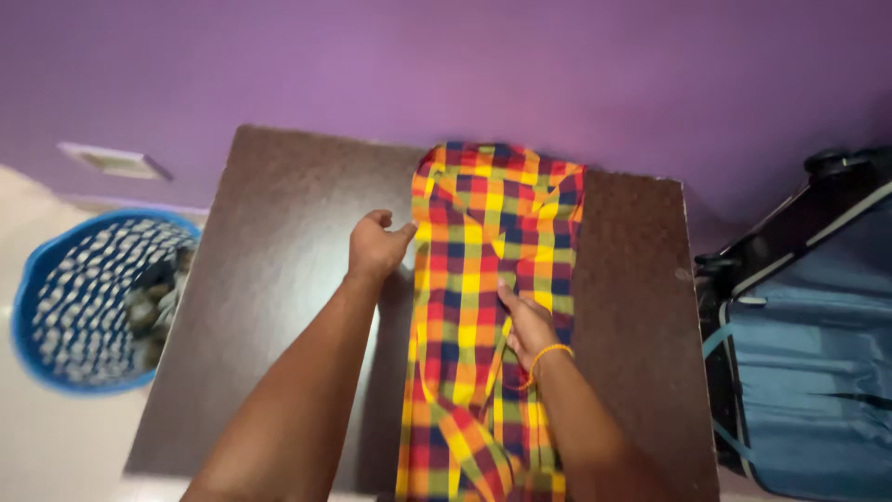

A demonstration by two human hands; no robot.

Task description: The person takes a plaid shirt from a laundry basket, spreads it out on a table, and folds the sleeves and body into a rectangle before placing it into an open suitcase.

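A soft, light checked shirt point(488, 307) is laid lengthwise at the table's point(279, 279) centre, pressed flat by the open right hand point(528, 327) while its 9 o'clock edge, judged the best hold, is touched by the loosely curled left hand point(376, 246).

Plain purple wall point(557, 65) behind a dark brown speckled rectangular table point(279, 279). Pale glossy floor point(56, 455) at left holds a round blue plastic laundry basket point(37, 279). At right, a blue soft-sided suitcase point(808, 372), possibly lying open. Light even, soft.
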